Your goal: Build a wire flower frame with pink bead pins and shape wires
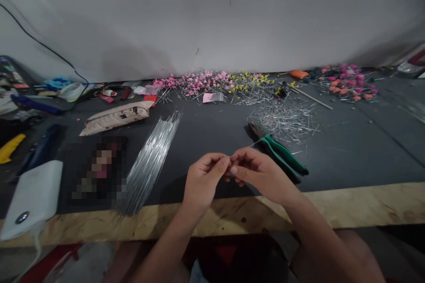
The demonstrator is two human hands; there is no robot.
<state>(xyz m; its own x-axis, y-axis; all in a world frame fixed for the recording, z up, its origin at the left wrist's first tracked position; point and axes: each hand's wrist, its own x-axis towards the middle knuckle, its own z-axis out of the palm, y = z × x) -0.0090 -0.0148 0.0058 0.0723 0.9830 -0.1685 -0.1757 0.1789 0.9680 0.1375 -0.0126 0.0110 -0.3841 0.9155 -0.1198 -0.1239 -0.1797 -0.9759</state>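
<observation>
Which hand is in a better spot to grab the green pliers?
Probably the right hand. The green pliers lie just beside it, while the left hand is farther away, with the right hand in between. Both hands are pinching a thin wire, so the right would have to let go first.

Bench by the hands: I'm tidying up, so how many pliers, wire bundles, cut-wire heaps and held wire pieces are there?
Pliers: 1
Wire bundle: 1
Cut-wire heap: 1
Wire piece, pinched between left hand and right hand: 1
Total: 4
</observation>
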